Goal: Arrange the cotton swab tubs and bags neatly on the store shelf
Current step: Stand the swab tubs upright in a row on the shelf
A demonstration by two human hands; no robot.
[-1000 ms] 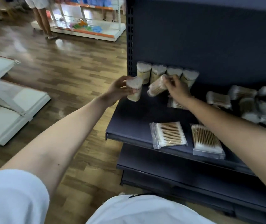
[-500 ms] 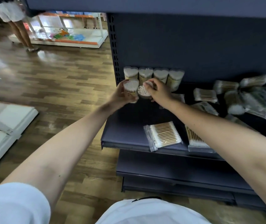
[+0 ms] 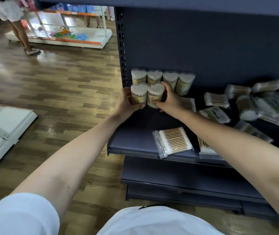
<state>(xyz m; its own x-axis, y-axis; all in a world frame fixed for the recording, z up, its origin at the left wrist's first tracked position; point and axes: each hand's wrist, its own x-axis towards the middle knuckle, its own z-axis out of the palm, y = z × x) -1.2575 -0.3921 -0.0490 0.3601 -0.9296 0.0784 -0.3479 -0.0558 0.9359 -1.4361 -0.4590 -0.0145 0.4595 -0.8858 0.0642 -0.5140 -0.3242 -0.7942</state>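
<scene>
Several heart-shaped cotton swab tubs [image 3: 162, 78] stand in a row against the back panel of the dark shelf [image 3: 132, 141]. In front of that row stand two more tubs, upright and side by side. My left hand [image 3: 127, 104] grips the left tub [image 3: 139, 94]. My right hand [image 3: 171, 100] grips the right tub [image 3: 156, 94]. A clear bag of swabs [image 3: 173, 141] lies flat near the shelf's front edge, and a second bag [image 3: 205, 148] beside it is partly hidden by my right forearm.
A loose, blurred heap of swab bags [image 3: 261, 102] covers the right part of the shelf. A lower dark shelf [image 3: 177, 173] juts out below. Left is wooden floor [image 3: 59, 92] with white shelf boards [image 3: 3, 133]; a person's legs [image 3: 21, 36] stand far back.
The right hand's tub was lying tilted; now it stands upright beside the left hand's tub, and both sit closer to the back row. The camera view shifted left.
</scene>
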